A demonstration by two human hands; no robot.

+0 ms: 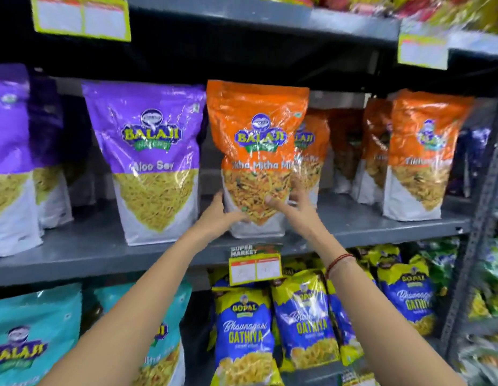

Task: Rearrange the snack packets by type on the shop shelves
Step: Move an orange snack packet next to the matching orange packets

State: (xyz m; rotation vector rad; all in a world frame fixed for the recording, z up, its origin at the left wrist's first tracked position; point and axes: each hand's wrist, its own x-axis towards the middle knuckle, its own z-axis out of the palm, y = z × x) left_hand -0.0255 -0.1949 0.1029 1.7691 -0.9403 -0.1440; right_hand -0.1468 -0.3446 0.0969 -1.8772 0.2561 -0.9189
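An orange Balaji mix packet (256,140) stands upright on the grey middle shelf (83,249). My left hand (218,215) grips its lower left edge. My right hand (293,201) grips its lower right side, fingers wrapped behind it. More orange packets (417,151) stand to its right and behind it. A purple Aloo Sev packet (150,160) stands just to its left, and further purple packets (8,151) fill the shelf's left end.
Below, teal Balaji packets (33,335) sit at left and blue-yellow Gopal Gathiya packets (242,330) at right. A price tag (254,267) hangs on the shelf edge. The upper shelf (270,20) overhangs. A grey upright post (476,218) stands at right.
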